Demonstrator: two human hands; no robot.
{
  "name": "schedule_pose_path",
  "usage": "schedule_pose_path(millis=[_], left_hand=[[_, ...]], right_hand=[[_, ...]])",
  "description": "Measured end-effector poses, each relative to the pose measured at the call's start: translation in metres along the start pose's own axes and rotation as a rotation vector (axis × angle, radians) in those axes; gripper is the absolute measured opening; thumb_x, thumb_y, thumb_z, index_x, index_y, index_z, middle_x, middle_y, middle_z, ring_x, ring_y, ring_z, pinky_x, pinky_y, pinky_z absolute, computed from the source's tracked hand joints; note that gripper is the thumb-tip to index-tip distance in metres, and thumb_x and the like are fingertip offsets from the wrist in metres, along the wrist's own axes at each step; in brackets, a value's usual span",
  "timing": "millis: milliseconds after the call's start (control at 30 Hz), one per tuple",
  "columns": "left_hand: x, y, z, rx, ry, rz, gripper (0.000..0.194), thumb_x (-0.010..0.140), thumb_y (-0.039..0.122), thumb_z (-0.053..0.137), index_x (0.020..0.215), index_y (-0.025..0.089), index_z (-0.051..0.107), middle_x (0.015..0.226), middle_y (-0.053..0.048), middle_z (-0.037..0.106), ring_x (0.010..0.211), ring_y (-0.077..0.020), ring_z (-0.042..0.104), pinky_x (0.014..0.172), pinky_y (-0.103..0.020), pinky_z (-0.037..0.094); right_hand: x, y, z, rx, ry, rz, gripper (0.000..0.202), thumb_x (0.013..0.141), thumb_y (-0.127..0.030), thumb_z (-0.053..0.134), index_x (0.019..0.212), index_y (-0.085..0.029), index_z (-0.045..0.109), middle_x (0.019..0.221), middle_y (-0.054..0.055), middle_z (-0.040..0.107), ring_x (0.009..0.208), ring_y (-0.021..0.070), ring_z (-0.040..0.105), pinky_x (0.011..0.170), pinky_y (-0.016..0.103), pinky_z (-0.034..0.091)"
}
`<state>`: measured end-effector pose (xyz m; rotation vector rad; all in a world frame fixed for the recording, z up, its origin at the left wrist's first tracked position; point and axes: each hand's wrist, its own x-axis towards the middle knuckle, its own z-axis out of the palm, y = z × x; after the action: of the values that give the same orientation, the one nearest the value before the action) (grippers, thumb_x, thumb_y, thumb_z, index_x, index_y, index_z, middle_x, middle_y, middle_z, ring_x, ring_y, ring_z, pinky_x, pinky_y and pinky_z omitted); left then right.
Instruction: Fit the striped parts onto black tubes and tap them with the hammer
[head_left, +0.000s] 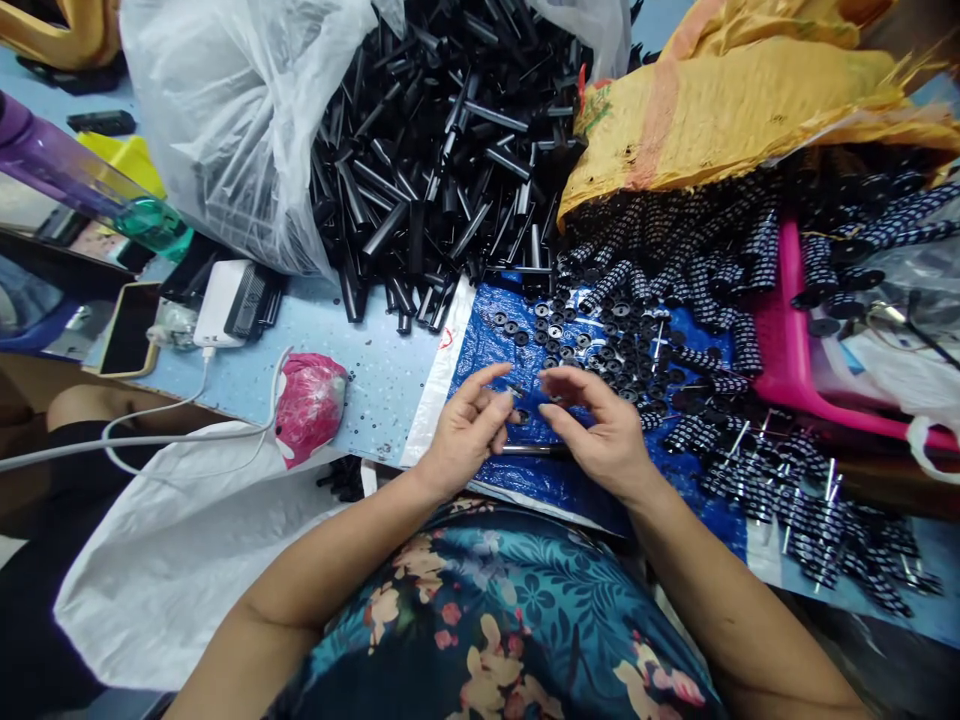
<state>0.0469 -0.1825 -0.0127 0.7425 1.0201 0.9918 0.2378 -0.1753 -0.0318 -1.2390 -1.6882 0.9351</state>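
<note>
My left hand (474,425) is closed in a pinch above the blue woven sheet (480,345). At its fingertips shows a small dark piece (515,389), too small to name. Facing it a short gap away, my right hand (600,428) has its thumb and curved index finger apart, with nothing visible between them. A dark rod (534,450) lies on the sheet just below both hands. Beyond the fingers are scattered several small black discs with centre holes (555,331).
Black plastic tubes (450,150) pile up at the back beside a clear plastic bag (232,130). Black-and-white patterned rollers (690,235) spill from a yellow sack (720,110) around a pink basket (796,370). Left stand a pink wrapped bundle (311,400), a white charger (225,300) and a phone (129,328).
</note>
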Motion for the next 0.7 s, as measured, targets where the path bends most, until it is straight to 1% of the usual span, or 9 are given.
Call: schedule_pose_path(millis=[67, 133, 167, 233, 333, 433, 500, 567, 700], left_hand=[[0.002, 0.004, -0.005, -0.047, 0.053, -0.003, 0.044, 0.082, 0.052, 0.072, 0.108, 0.019, 0.062, 0.074, 0.002, 0.063, 0.045, -0.0042, 0.048, 0.043, -0.019, 0.032], [0.004, 0.007, -0.007, -0.097, 0.099, -0.024, 0.042, 0.08, 0.053, 0.073, 0.099, 0.018, 0.062, 0.071, 0.003, 0.062, 0.044, -0.0045, 0.048, 0.04, -0.019, 0.03], [0.005, 0.008, -0.008, -0.118, 0.109, -0.041, 0.042, 0.08, 0.054, 0.073, 0.098, 0.017, 0.061, 0.071, 0.003, 0.062, 0.044, -0.0048, 0.048, 0.039, -0.018, 0.029], [0.005, 0.01, -0.008, -0.141, 0.093, -0.085, 0.042, 0.08, 0.052, 0.074, 0.099, 0.017, 0.06, 0.071, 0.003, 0.063, 0.043, -0.0049, 0.048, 0.038, -0.018, 0.027], [0.003, 0.01, -0.007, -0.124, 0.04, -0.121, 0.04, 0.08, 0.048, 0.075, 0.099, 0.017, 0.059, 0.071, 0.003, 0.064, 0.042, -0.0043, 0.048, 0.038, -0.017, 0.027], [0.0, 0.009, -0.003, -0.083, -0.018, -0.146, 0.04, 0.081, 0.048, 0.073, 0.099, 0.016, 0.06, 0.071, 0.001, 0.066, 0.042, -0.0044, 0.048, 0.039, -0.018, 0.028], [0.0, 0.007, 0.002, -0.053, -0.068, -0.167, 0.039, 0.081, 0.049, 0.073, 0.097, 0.015, 0.06, 0.071, 0.001, 0.066, 0.042, -0.0046, 0.049, 0.04, -0.018, 0.028], [0.0, 0.006, 0.007, -0.028, -0.103, -0.174, 0.039, 0.081, 0.049, 0.073, 0.094, 0.015, 0.06, 0.07, 0.001, 0.066, 0.043, -0.0046, 0.049, 0.04, -0.018, 0.028], [0.0, 0.003, 0.011, -0.008, -0.12, -0.164, 0.038, 0.081, 0.05, 0.072, 0.093, 0.016, 0.059, 0.07, 0.001, 0.066, 0.043, -0.0044, 0.048, 0.041, -0.018, 0.029]], right_hand=[[0.004, 0.001, -0.007, -0.275, -0.104, -0.18, 0.027, 0.093, -0.032, 0.067, 0.119, -0.026, 0.067, 0.126, 0.008, 0.069, 0.115, 0.0268, 0.064, 0.103, 0.05, 0.051], [0.008, 0.002, -0.006, -0.443, -0.276, -0.305, 0.017, 0.096, -0.026, 0.06, 0.109, -0.024, 0.07, 0.121, 0.009, 0.071, 0.111, 0.0275, 0.065, 0.098, 0.05, 0.053], [0.01, 0.002, -0.005, -0.473, -0.34, -0.331, 0.017, 0.098, -0.023, 0.055, 0.107, -0.023, 0.07, 0.115, 0.01, 0.073, 0.105, 0.0269, 0.066, 0.093, 0.049, 0.054], [0.012, 0.001, 0.0, -0.439, -0.335, -0.32, 0.022, 0.1, -0.023, 0.051, 0.109, -0.021, 0.071, 0.107, 0.012, 0.073, 0.096, 0.0253, 0.067, 0.086, 0.045, 0.056], [0.012, -0.003, 0.005, -0.126, -0.157, -0.133, 0.022, 0.099, -0.03, 0.055, 0.115, -0.025, 0.069, 0.107, 0.009, 0.071, 0.095, 0.0219, 0.067, 0.086, 0.041, 0.057], [0.01, -0.006, 0.011, 0.357, 0.018, 0.201, 0.018, 0.095, -0.042, 0.062, 0.104, -0.028, 0.068, 0.095, 0.003, 0.073, 0.083, 0.0183, 0.071, 0.08, 0.037, 0.06], [0.008, -0.008, 0.017, 0.596, 0.068, 0.369, 0.023, 0.092, -0.049, 0.064, 0.099, -0.027, 0.065, 0.089, 0.001, 0.074, 0.079, 0.0189, 0.072, 0.077, 0.038, 0.062], [0.006, -0.01, 0.022, 0.722, 0.066, 0.449, 0.026, 0.091, -0.051, 0.066, 0.099, -0.027, 0.065, 0.091, 0.003, 0.076, 0.084, 0.0206, 0.073, 0.08, 0.04, 0.062], [0.0, -0.013, 0.024, 0.824, 0.077, 0.5, 0.029, 0.087, -0.05, 0.071, 0.104, -0.026, 0.069, 0.098, 0.004, 0.077, 0.09, 0.0222, 0.073, 0.086, 0.042, 0.061]])
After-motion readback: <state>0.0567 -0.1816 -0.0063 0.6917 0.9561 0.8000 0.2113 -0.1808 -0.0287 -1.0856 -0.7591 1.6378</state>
